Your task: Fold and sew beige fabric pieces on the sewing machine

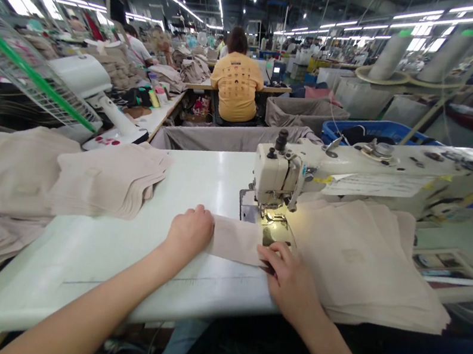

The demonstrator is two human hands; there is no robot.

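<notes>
A small beige fabric piece (pixel 232 240) lies flat on the sewing table, just in front of the sewing machine (pixel 275 177). Its left end is gripped by my left hand (pixel 192 229), whose fingers are curled closed. At the right end, my right hand (pixel 289 279) pinches the fabric between thumb and fingers, close to the lit needle plate (pixel 276 232). The piece's far edge lies near the presser foot; whether it is under it I cannot tell. To the right of my right hand spreads a stack of larger beige panels (pixel 358 264).
More beige panels (pixel 109 177) are piled on the table's left side, beside a white fan-like device (pixel 83 79). Grey cloth bins (pixel 234 137) and a blue basket (pixel 366 129) stand behind the table. Thread cones (pixel 390 55) rise at back right. A person in a yellow shirt (pixel 236 83) sits ahead.
</notes>
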